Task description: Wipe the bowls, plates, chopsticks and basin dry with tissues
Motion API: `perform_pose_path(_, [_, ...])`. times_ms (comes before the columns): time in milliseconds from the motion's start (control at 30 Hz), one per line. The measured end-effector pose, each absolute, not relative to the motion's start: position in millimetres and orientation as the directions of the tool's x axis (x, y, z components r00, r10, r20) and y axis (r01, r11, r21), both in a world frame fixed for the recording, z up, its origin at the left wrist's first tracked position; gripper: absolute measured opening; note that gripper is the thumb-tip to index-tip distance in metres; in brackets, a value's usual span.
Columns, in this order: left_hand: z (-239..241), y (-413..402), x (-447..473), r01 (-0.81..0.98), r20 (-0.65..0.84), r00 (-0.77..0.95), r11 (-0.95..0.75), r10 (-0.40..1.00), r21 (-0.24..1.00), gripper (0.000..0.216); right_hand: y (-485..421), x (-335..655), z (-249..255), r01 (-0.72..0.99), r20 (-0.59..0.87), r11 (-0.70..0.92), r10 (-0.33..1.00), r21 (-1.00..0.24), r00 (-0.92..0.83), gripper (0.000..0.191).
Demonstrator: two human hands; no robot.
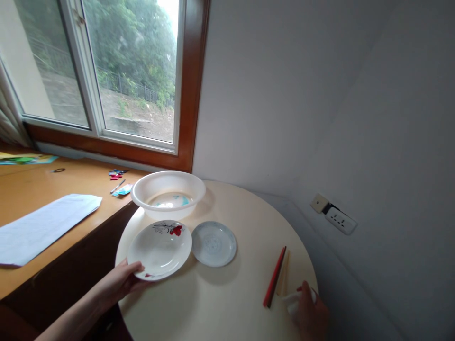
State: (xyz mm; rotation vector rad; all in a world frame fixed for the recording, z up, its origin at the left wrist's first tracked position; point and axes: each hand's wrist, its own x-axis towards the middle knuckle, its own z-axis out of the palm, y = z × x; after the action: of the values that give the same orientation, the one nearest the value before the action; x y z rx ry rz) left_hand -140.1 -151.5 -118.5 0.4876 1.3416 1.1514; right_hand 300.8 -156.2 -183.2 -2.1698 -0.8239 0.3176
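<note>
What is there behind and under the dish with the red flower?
Behind the dish stands the basin, on the table. The left hand holds the dish's edge, thumb on top. The table beneath the dish is covered, so I cannot tell what lies there.

dish (pixel 159 251): white, red/black floral | plate (pixel 213 244): pale bluish | chopsticks (pixel 273 280): red, black, tan

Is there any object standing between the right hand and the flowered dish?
Yes: the small plate beside the flowered dish, and, nearer the right hand, the red chopsticks and pale chopsticks, all low on the table.
</note>
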Motion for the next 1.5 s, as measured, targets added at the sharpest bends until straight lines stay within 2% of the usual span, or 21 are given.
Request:
perform_pose_path(433, [-138.5, -137.0, -153.4, -0.437, -0.485, -0.098, 0.4, 0.869, 0.805, 0.049, -155.6, 301.5, -186.9, 0.399, 0.104, -0.386, 0.598, -0.831, 0.795, 0.035])
perform_pose_path(667, [-141.2, -129.7, -154.3, -0.469, -0.473, -0.033, 0.404, 0.881, 0.786, 0.051, -155.4, 302.0, -185.4, 0.378, 0.075, -0.408, 0.59, -0.831, 0.804, 0.032])
perform_pose_path(833, [-155.1, -132.8, -151.4, -0.444, -0.424, -0.022, 0.371, 0.906, 0.816, 0.059, -154.2, 301.0, -181.9, 0.357, 0.05, -0.429, 0.58, -0.829, 0.813, 0.031])
perform_pose_path(1100, [-172.7, -136.6, -152.7, -0.458, -0.245, 0.06, 0.245, 0.968, 0.855, 0.078, -155.2, 300.9, -176.5, 0.26, -0.008, -0.453, 0.509, -0.853, 0.861, 0.028])
perform_pose_path(1233, [-175.0, -135.9, -155.1, -0.475, -0.231, 0.078, 0.24, 0.97, 0.847, 0.081, -155.7, 297.5, -172.5, 0.264, 0.03, -0.419, 0.487, -0.869, 0.873, 0.026])
perform_pose_path(1367, [-173.9, -136.4, -155.6, -0.494, -0.233, 0.088, 0.246, 0.968, 0.834, 0.08, -155.5, 296.7, -172.7, 0.228, 0.008, -0.416, 0.467, -0.88, 0.884, 0.024])
perform_pose_path(1500, [-173.9, -136.4, -155.3, -0.52, -0.239, 0.095, 0.253, 0.966, 0.816, 0.082, -155.2, 300.2, -175.4, 0.281, 0.037, -0.414, 0.508, -0.866, 0.861, 0.03])
